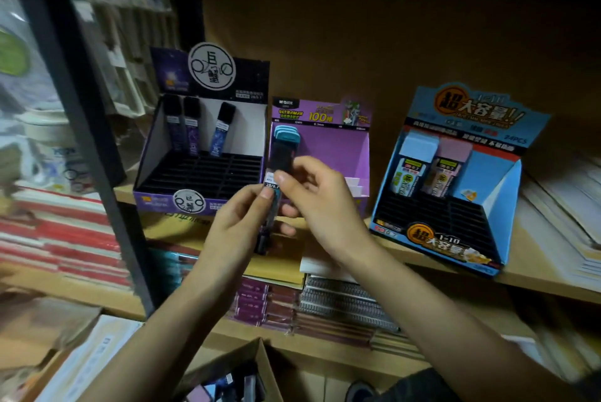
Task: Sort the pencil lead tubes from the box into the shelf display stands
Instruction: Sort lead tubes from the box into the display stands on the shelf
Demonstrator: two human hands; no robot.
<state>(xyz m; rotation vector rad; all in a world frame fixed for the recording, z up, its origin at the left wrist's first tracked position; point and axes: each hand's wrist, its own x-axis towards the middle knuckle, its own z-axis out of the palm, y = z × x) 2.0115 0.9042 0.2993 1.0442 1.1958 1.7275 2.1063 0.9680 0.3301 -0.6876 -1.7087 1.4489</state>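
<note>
Three display stands sit on the wooden shelf [536, 275]: a dark purple one [156, 154] on the left with three dark tubes at its back, a violet one [338, 154] in the middle with teal-capped tubes [286, 138] on its left side, and a blue one [494, 187] on the right with two wide tubes. My left hand [234, 223] grips a bundle of dark lead tubes [268, 223] in front of the violet stand. My right hand [315, 193] pinches the top of one tube in that bundle. The cardboard box [260, 366] with more tubes lies at the bottom.
A dark vertical shelf post [87, 128] stands at the left, with stacked red books [61, 239] beyond it. Spiral notebooks [341, 301] and purple packs lie on the lower shelf. Paper stacks [566, 223] fill the shelf's right end.
</note>
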